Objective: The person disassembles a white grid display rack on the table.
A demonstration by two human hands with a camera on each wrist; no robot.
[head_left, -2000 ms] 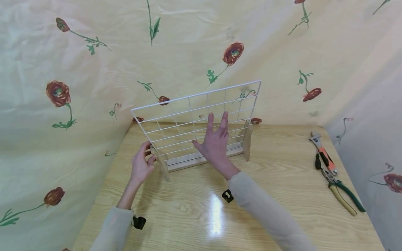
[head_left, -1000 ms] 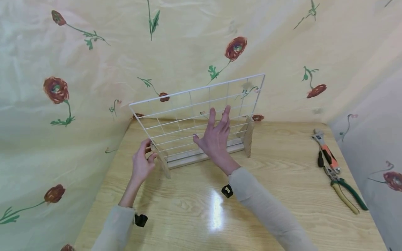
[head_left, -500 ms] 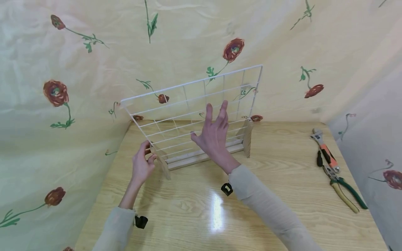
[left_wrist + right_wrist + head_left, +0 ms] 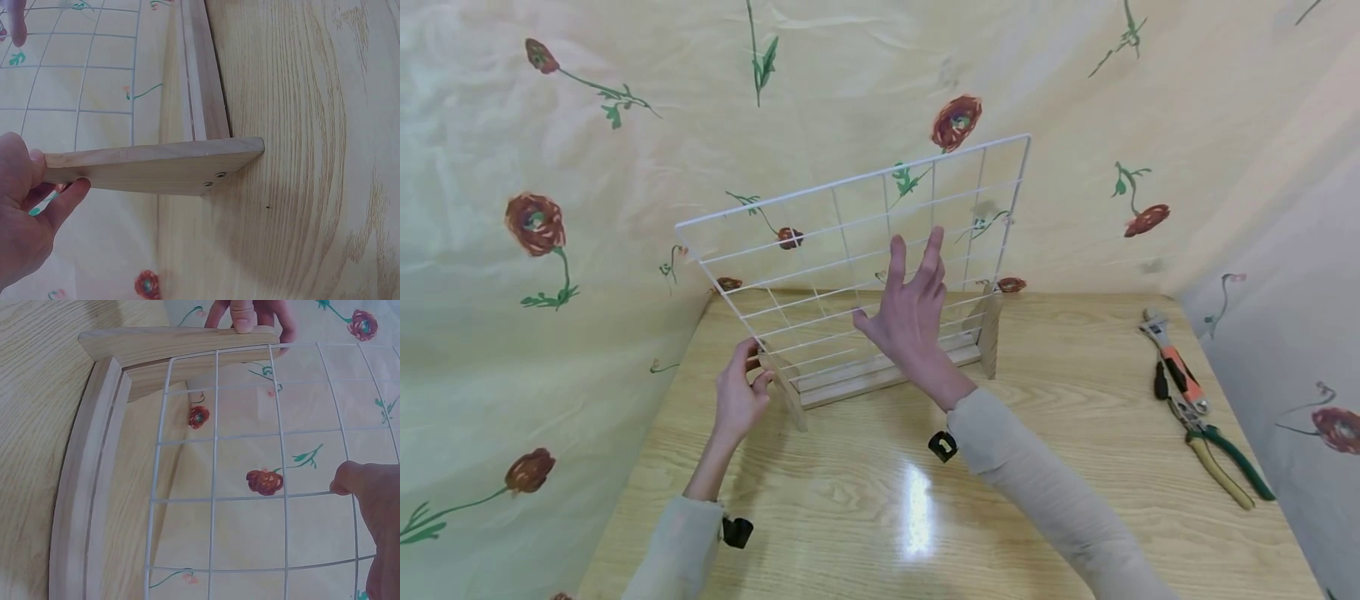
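A white wire grid leans back within a wooden stand, which has two side panels and a grooved bottom rail. With thumb and fingers my left hand pinches the upper end of the left side panel. My right hand spreads over the front of the grid and holds it by its wires; the thumb lies at a wire crossing. In the right wrist view the grid's lower edge hangs apart from the rail. The right side panel stands untouched.
At the table's right lie an adjustable wrench with an orange handle, a small black-handled tool and pliers with one green and one yellow handle. A flowered cloth hangs behind the wooden table.
The grid has risen in the stand, its top edge now clearly higher, and my right hand has gone up with it. My left hand keeps its hold on the left panel.
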